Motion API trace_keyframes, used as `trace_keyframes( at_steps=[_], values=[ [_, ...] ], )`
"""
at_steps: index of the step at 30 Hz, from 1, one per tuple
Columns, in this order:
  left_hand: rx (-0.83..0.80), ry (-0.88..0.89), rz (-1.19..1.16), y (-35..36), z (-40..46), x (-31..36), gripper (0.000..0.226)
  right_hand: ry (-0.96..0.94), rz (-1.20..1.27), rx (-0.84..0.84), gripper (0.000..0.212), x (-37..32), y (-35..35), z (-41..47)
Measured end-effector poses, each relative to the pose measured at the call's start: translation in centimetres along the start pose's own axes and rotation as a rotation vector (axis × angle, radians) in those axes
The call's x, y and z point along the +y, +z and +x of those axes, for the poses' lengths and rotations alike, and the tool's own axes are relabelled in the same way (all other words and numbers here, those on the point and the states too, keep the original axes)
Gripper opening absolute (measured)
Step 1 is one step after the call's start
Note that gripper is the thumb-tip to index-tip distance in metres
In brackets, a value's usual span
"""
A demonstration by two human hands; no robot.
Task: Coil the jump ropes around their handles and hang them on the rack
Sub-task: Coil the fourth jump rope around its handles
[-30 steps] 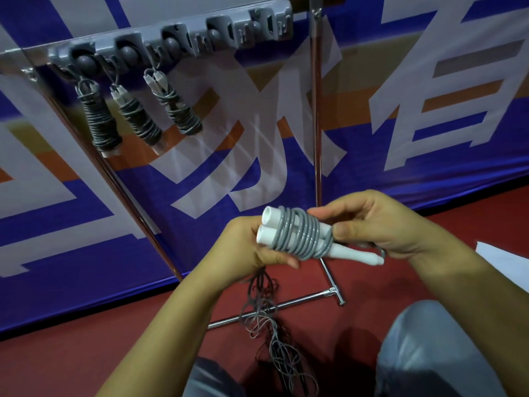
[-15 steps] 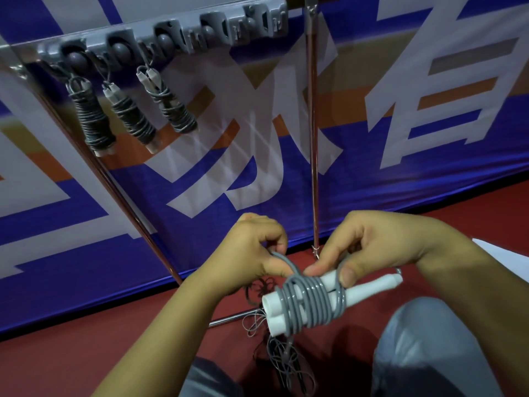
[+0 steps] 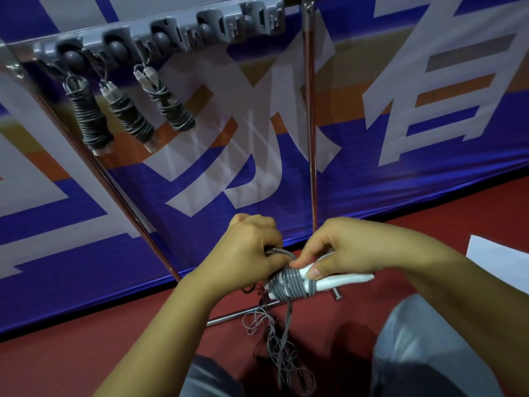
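My right hand (image 3: 340,247) grips a pair of white handles (image 3: 340,280) with grey rope coiled around them (image 3: 289,286). My left hand (image 3: 249,247) pinches the loose grey rope (image 3: 282,251) just above the coil. A rope end hangs down from the coil toward the floor. The grey hook rack (image 3: 183,32) runs across the top left. Three coiled jump ropes hang from it: one (image 3: 91,118) at the left, one (image 3: 128,116) in the middle, one (image 3: 169,103) at the right.
A tangle of loose ropes (image 3: 283,348) lies on the red floor between my knees. The rack's metal poles (image 3: 310,124) and foot bar (image 3: 240,313) stand before a blue banner. A white sheet (image 3: 501,262) lies at the right.
Both hands have lowered with the bundle, away from the rack. My left hand let go of the handle ends and now pinches the loose rope, drawing it over the coil.
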State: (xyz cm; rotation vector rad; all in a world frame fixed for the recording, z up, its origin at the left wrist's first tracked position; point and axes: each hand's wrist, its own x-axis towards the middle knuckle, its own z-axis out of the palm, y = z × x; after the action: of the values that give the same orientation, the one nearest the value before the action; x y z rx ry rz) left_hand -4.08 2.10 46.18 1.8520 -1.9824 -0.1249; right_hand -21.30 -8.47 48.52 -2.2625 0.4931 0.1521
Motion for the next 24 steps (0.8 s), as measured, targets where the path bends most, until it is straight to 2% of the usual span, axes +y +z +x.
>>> trace_keyframes(
  at_steps=[4,6,10,14,20,24],
  values=[
    [0.008,-0.095,-0.243,-0.3,-0.3,0.3,0.019,0.02,0.001,0.104,0.025,-0.2,0.4,-0.4],
    [0.015,-0.113,-0.283,-0.3,-0.6,0.6,0.016,0.033,0.012,0.185,0.022,0.0,0.4,-0.5],
    [0.075,-0.16,-0.187,0.5,-0.9,1.4,0.042,0.015,0.056,0.268,0.022,0.2,0.5,-0.7],
    [0.114,-0.231,-0.282,0.4,-1.1,1.9,0.043,-0.005,0.16,0.307,0.023,0.5,0.7,-1.2],
    [0.186,-0.168,-0.267,0.5,-0.9,2.4,0.034,-0.035,0.338,0.32,0.031,0.8,0.8,-1.1],
    [0.205,-0.123,-0.383,0.3,-1.2,2.5,0.028,-0.035,0.463,0.304,0.033,1.1,1.1,-0.7]
  ],
)
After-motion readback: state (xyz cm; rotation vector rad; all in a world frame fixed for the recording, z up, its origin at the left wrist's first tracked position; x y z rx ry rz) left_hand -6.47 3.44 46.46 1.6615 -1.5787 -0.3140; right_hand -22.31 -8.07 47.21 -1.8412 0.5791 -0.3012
